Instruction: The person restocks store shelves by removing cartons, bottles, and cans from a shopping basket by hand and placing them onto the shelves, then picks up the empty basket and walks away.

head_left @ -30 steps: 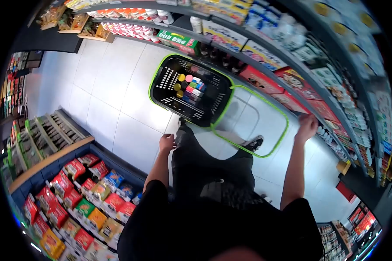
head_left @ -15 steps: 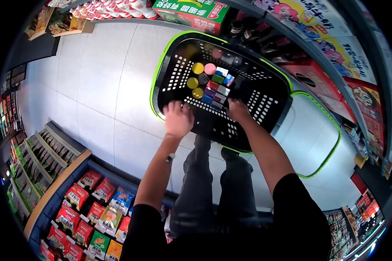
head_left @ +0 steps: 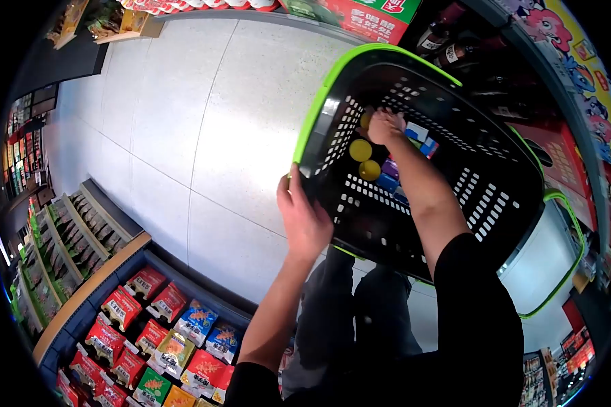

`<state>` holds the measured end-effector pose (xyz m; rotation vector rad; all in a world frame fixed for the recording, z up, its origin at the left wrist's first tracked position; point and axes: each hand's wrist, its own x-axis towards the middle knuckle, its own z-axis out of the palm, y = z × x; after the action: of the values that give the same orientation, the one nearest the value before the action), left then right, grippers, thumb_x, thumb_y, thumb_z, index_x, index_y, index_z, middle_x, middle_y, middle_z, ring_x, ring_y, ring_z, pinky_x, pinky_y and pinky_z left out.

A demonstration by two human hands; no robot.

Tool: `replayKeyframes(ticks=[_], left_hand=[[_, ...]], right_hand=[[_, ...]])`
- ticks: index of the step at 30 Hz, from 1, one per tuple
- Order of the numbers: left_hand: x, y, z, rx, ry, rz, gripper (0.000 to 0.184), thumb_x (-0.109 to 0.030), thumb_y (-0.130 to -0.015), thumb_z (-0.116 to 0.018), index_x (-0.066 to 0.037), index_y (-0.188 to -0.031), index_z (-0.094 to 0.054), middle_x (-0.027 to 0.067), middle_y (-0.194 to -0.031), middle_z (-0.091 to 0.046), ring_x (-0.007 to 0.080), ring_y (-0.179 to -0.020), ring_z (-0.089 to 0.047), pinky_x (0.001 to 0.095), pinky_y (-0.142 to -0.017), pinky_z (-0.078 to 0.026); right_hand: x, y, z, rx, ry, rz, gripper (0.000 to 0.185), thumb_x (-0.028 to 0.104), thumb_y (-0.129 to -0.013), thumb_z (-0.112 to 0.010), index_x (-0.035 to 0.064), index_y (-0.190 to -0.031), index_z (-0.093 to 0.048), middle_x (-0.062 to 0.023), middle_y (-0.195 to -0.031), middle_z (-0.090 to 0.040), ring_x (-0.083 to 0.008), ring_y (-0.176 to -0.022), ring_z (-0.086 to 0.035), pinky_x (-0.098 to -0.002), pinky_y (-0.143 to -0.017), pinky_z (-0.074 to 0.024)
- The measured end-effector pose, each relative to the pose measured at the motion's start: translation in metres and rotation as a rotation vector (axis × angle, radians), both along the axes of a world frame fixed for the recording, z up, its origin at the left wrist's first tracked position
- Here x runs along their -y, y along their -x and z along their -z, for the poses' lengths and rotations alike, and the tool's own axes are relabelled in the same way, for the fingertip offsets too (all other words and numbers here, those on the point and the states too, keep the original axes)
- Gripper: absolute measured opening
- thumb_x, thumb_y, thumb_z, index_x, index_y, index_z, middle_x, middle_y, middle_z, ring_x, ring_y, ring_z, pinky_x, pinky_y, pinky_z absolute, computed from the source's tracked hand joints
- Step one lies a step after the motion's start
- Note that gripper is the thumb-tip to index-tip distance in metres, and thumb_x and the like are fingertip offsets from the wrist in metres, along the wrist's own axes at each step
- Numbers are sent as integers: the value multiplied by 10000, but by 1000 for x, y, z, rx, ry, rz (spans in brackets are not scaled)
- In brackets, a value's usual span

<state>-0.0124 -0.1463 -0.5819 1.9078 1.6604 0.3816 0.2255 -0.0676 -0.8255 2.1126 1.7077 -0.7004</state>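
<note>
A black shopping basket (head_left: 380, 234) with a lime-green rim stands tilted in front of my legs. My left hand (head_left: 307, 220) is closed on its near left rim, thumb and fingers at the edge. Deep inside, my right hand (head_left: 387, 127) has its fingers closed at the far end of the goods; what they grip is hidden. Next to those fingers is a partly covered yellow round lid (head_left: 366, 121). Two more yellow round lids (head_left: 360, 150) show nearer. Small boxes (head_left: 389, 178), purple, blue and white, lie partly under my right forearm.
Snack packets (head_left: 173, 349) fill a bin at lower left. Shelves with bottles (head_left: 448, 51) and colourful cartons (head_left: 577, 74) run along the right. A green-and-red carton (head_left: 366, 17) stands at the top. The basket's green handle (head_left: 580, 251) hangs out to the right.
My left hand has moved from inside the near wall onto the left rim. My right hand has reached forward to the far goods. The basket appears larger and farther right in view.
</note>
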Motion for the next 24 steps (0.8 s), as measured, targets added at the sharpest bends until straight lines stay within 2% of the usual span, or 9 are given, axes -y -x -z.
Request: replayKeyframes(ticks=[1, 2, 7, 10, 11, 14, 17, 20, 24], left_hand=[[7, -7, 2, 20, 13, 6, 855, 124, -766, -548, -11, -1552, -240, 325, -1393, -355, 465, -1265, -428, 471, -1080, -390], [11, -12, 4, 44, 23, 14, 855, 123, -768, -542, -12, -1555, -234, 332, -1389, -354, 472, -1267, -421, 475, -1082, -386], [34, -36, 4, 57, 72, -14, 865, 120, -769, -535, -16, -1563, -222, 332, -1400, -338, 490, -1274, -403, 482, -1100, -364], [46, -45, 1, 51, 69, -4, 857, 111, -777, -532, -13, -1564, -216, 332, -1421, -321, 502, -1294, -384, 488, -1117, -348], [51, -49, 1, 54, 72, -8, 842, 103, -791, -526, -14, -1564, -215, 341, -1435, -313, 512, -1307, -375, 495, -1117, -354], [65, -61, 3, 52, 74, 16, 839, 80, -803, -536, -8, -1566, -199, 351, -1460, -286, 527, -1322, -358, 501, -1125, -350], [80, -72, 4, 38, 73, 46, 851, 79, -790, -543, 21, -1559, -182, 347, -1442, -293, 522, -1308, -360, 508, -1132, -330], [99, -88, 5, 5, 41, 94, 874, 83, -772, -554, 51, -1551, -158, 328, -1401, -328, 500, -1274, -382, 514, -1125, -319], [120, -108, 8, -11, 66, 113, 897, 60, -774, -583, 63, -1548, -129, 339, -1413, -311, 514, -1275, -368, 525, -1124, -317]], right_hand=[[6, -11, -8, -55, 39, 41, 750, 629, -869, -605, 178, -1447, -450, -84, -1402, -524, -291, -1338, -462, -584, -1035, -387], [14, -19, -19, -104, 33, 63, 805, 635, -851, -642, 179, -1476, -420, -99, -1392, -528, -305, -1324, -470, -570, -1027, -393], [69, -62, -34, -153, -158, 14, 811, 505, -831, -725, 107, -1465, -413, -130, -1387, -516, -324, -1300, -480, -493, -1035, -424], [113, -87, -50, -133, -601, -113, 777, 443, -846, -710, 80, -1461, -406, -142, -1390, -508, -332, -1308, -474, -454, -1058, -423], [132, -98, -54, -108, -493, 8, 755, 401, -860, -693, 81, -1474, -392, -153, -1404, -504, -331, -1321, -472, -455, -1095, -398], [187, -147, -37, -48, -111, 423, 781, 425, -854, -704, 125, -1497, -376, -154, -1430, -491, -328, -1331, -485, -458, -1098, -413], [195, -173, -68, -67, 171, 675, 829, 453, -835, -736, 178, -1518, -355, -159, -1450, -478, -346, -1324, -502, -460, -1074, -447], [224, -204, -50, -264, 34, 621, 868, 468, -816, -766, 217, -1529, -339, -168, -1473, -458, -362, -1315, -514, -450, -1059, -469], [241, -228, -47, -124, 47, 344, 800, 428, -843, -746, 130, -1490, -383, -188, -1434, -514, -347, -1243, -579, -439, -1028, -490]])
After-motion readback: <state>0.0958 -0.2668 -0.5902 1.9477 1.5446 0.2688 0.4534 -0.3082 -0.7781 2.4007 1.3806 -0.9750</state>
